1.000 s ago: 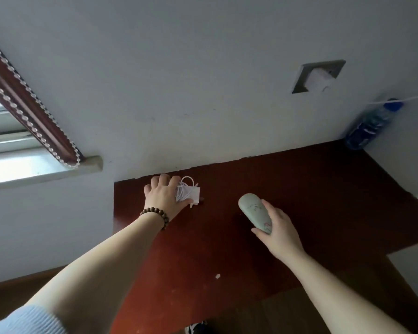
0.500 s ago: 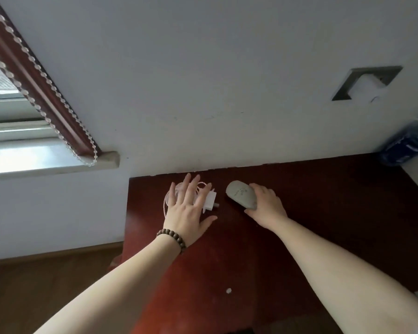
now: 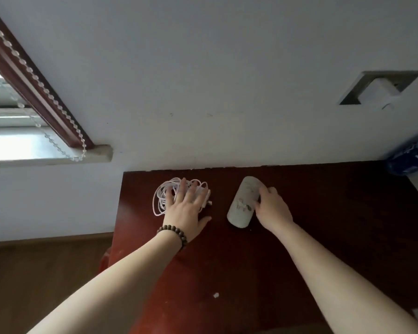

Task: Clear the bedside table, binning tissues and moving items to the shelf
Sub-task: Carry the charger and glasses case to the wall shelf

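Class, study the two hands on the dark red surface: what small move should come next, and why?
Probably both hands lift away. The left hand lies flat with straight fingers on the coiled white cable, and the right hand touches the side of the pale green case; both items already rest on the wooden surface near the wall.

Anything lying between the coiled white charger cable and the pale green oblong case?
Nothing: in the head view only bare dark red tabletop separates the coiled white charger cable from the pale green oblong case.

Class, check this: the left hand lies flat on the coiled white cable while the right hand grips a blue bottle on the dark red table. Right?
Not quite. In the head view the right hand grips a pale green case, not the blue bottle, which lies untouched at the wall. The left hand does lie on the cable.
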